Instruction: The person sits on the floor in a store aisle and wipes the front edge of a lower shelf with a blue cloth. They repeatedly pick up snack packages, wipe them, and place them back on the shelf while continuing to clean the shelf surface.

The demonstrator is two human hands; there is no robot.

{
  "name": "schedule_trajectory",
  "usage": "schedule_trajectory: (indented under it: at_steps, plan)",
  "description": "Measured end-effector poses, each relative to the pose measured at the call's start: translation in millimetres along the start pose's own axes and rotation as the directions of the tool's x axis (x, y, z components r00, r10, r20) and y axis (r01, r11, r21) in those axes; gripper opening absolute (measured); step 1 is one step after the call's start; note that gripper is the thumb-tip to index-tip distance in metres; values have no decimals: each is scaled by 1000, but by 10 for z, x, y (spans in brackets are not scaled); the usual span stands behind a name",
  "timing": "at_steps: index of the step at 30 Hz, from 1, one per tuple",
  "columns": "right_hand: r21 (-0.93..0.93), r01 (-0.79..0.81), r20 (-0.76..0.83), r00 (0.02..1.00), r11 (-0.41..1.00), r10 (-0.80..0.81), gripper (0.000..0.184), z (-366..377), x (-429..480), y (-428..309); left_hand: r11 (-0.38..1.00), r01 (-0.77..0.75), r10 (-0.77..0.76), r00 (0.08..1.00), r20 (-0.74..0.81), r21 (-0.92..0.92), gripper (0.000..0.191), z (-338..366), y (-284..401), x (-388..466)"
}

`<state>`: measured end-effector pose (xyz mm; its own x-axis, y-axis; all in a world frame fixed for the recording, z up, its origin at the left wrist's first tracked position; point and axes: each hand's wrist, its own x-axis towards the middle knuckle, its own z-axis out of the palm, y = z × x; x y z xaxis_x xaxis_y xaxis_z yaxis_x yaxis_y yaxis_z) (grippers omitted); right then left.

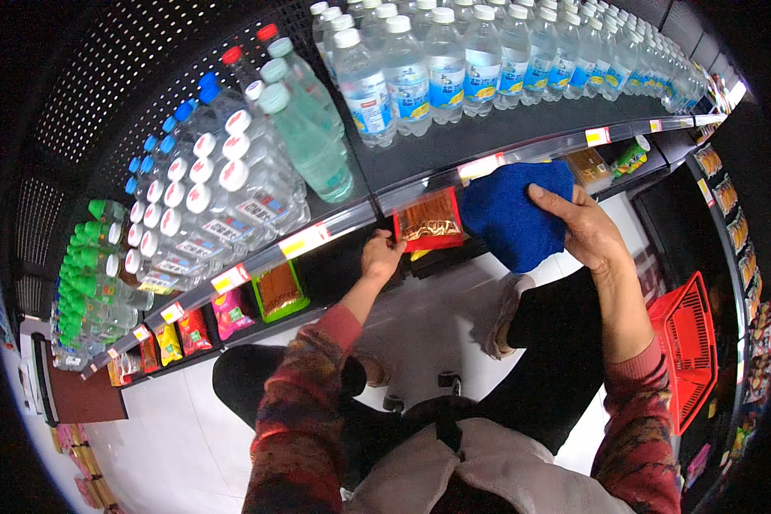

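Note:
My right hand [588, 225] holds a blue cloth [520, 212], its thumb lying on top of the fabric. My left hand [382, 254] reaches to the lower shelf, with its fingers at the left edge of a red-edged snack packet [429, 221]; whether it grips the packet, I cannot tell. Just below that packet a bit of yellow packaging [419, 255] shows. A green-edged packet [279, 292] and a pink packet [232, 313] lie further left on the same lower shelf.
Clear plastic bottles with blue labels [446, 77], green-tinted bottles [308, 148] and white-capped bottles [250, 205] crowd the shelf above. A shelf edge with price tags [305, 239] runs in front of them. A red shopping basket [684, 353] stands at right, near another stocked shelf [739, 257].

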<state>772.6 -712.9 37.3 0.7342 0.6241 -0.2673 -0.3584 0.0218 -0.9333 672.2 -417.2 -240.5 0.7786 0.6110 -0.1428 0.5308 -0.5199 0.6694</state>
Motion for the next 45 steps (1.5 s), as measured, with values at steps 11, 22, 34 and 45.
schedule_trajectory:
  at_steps: [11,22,34,45]
  plan:
    - [147,112,-108,989,983,-97,33,-321,131,-35,988,70,-95,978,-184,-136,47,547,-169,685]
    - [133,80,-144,988,988,-60,32,-633,333,-55,728,191,-280,959,-32,-658,24,415,-129,571]
    - [125,80,-130,989,989,-64,32,-691,369,-3,579,381,-245,924,292,-721,45,213,343,233]
    - [-295,196,-72,971,935,-227,45,-419,116,718,186,452,-56,891,450,-873,35,0,810,-1009]
